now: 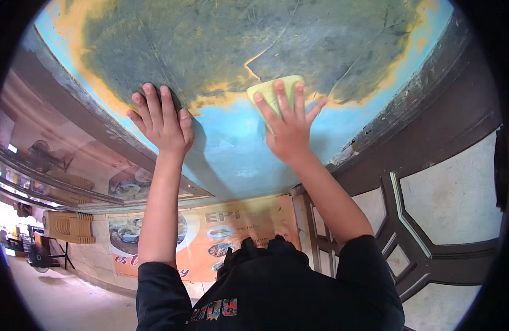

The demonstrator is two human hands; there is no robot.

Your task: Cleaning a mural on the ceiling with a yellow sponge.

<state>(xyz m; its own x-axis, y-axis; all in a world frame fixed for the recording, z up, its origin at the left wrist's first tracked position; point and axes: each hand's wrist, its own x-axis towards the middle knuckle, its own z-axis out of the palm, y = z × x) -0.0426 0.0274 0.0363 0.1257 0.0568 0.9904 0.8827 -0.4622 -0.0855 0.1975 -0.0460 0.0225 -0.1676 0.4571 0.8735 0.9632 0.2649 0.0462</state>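
My left hand (pixel 163 126) lies flat against the painted wall, fingers spread, with nothing in it. It rests on the left lower border of a large dark grey, worn patch (pixel 210 49), which has an orange-yellow edge. My right hand (pixel 290 121) presses a flat, pale yellow-green pad (pixel 259 95) to the wall. The pad straddles the patch's lower edge and the light blue paint (pixel 232 132); I cannot make out its material. The fingers are fanned over it, the little finger reaching past its right side. Jagged cracks run through the patch above the pad.
To the right stands a dark brown panelled door or partition (pixel 431 254) with pale panels. A glossy reflecting panel (pixel 83 149) borders the wall on the left. Below are an orange banner (pixel 271 220) with food pictures, stacked yellowish stools or chairs (pixel 69 226) and a fan (pixel 38 258).
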